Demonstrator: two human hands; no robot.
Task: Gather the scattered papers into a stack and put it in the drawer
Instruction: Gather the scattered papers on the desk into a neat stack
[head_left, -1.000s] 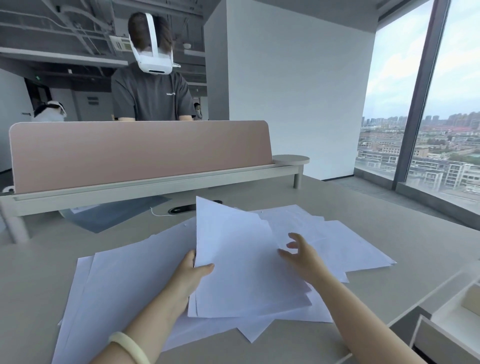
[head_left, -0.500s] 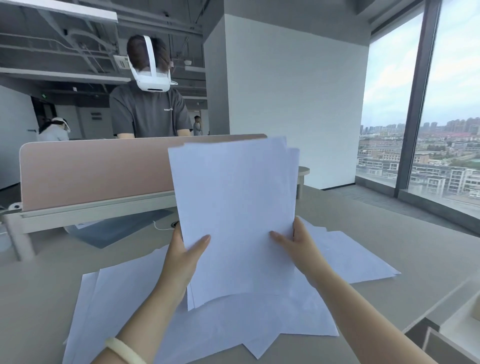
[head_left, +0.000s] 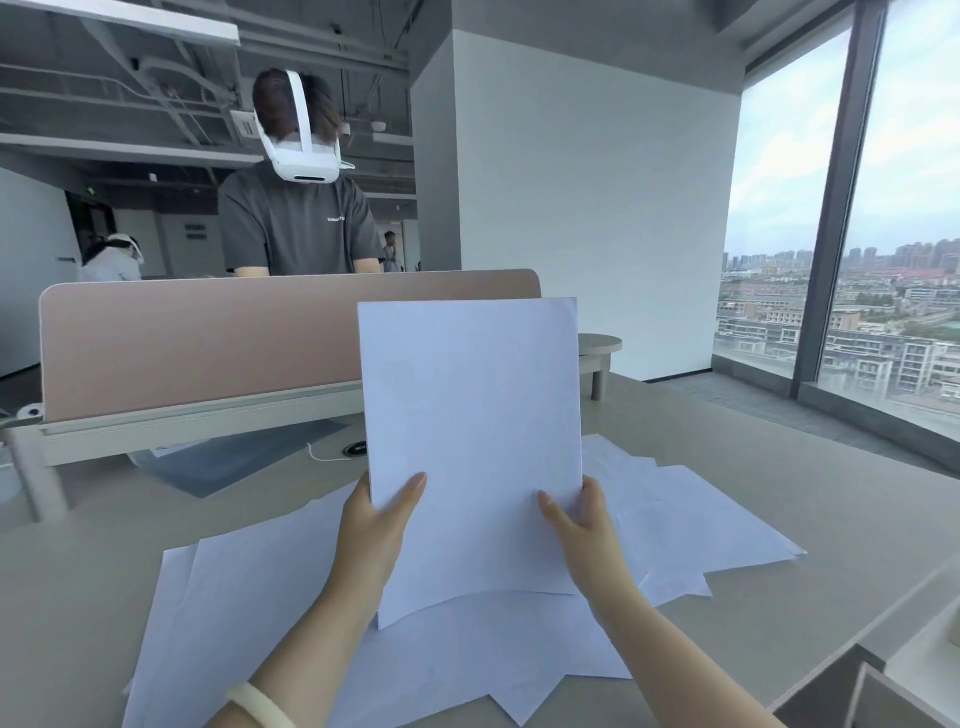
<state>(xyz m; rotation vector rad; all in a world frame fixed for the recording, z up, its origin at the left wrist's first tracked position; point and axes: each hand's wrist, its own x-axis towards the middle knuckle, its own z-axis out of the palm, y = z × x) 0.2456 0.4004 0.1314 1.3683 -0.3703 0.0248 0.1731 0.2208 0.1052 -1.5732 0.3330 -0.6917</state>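
I hold a squared-up stack of white papers (head_left: 470, 441) upright, its bottom edge resting on the sheets below. My left hand (head_left: 376, 525) grips its left edge, thumb on the front. My right hand (head_left: 584, 525) grips the right edge the same way. Several loose white papers (head_left: 691, 525) still lie fanned out on the grey desk (head_left: 831, 499) beneath and to both sides of the stack. An open drawer (head_left: 883, 696) shows at the bottom right corner, partly cut off by the frame.
A pink divider panel (head_left: 197, 338) runs along the back of the desk, with a person in a headset standing behind it. A dark folder (head_left: 234, 462) and a white cable lie at the back left. Large windows are on the right.
I lifted a few sheets off the desk with both hands, stood them upright and squared their edges; the fanned sheets are now aligned into one neat stack.
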